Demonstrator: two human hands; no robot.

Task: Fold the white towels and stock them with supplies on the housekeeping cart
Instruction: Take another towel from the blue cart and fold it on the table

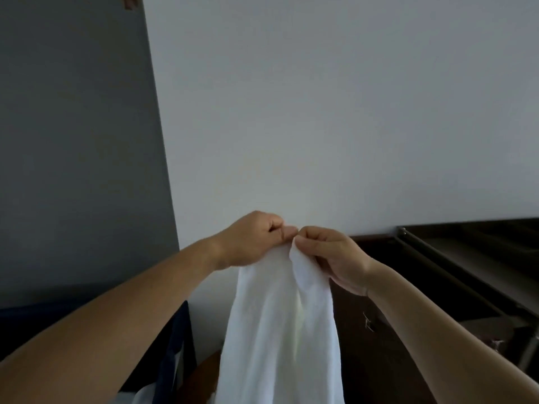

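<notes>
1. In front of the big white wall (320,112), up in the air, hangs one white towel (280,330). It drops straight down from its top edge and runs out of the bottom of the picture.
2. The towel looks soft, floppy and light. It will bend anywhere. I think the best place to hold it is at the two top corners, one in each hand, so it stays flat for a fold.
3. On the right stands a dark brown cabinet (388,316). I cannot tell what is in it, or if it is part of the cart.
4. Low on the left is a dark blue bag (175,345). Something white (140,395) shows inside it, maybe more towels.
5. The left hand (250,240) and the right hand (329,258) meet at the top. The fingers of both are curled and pinch the towel's top edge.
</notes>
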